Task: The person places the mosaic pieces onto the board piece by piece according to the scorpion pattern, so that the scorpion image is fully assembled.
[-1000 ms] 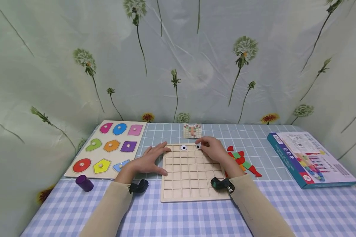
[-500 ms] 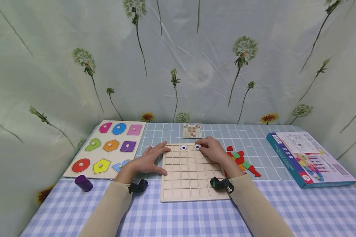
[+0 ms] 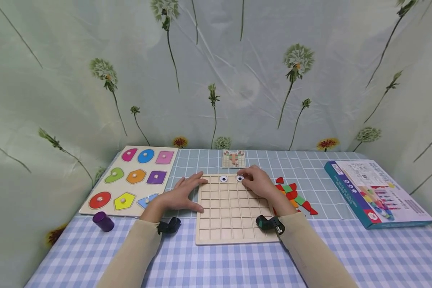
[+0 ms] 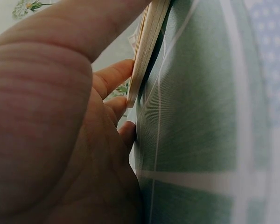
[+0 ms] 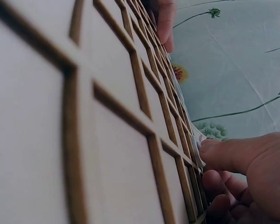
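- The grid board (image 3: 235, 210) lies flat at the middle of the tabletop (image 3: 219, 264); clock directions below run from its centre, 12 o'clock pointing away from the person.
- The left hand (image 3: 183, 196) is spread, fingers mostly straight, fingertips and thumb touching the board's edge between 9 and 11 o'clock, gripping nothing.
- The right hand (image 3: 258, 182) has its fingers bent, thumb and forefinger pinching the right eye disc (image 3: 240, 178) at 12 o'clock on the far row; whether it sits fully in a cell I cannot tell.
- The left eye disc (image 3: 223, 179) lies at 11 o'clock, same row.
- The picture card (image 3: 233, 159) sits beyond the board at 12.
- Coloured pieces (image 3: 291, 195) lie around 3, partly behind the right forearm.
- The box (image 3: 378, 196) is farther out at 3.
- The purple cylinder (image 3: 103, 222) is near 9.
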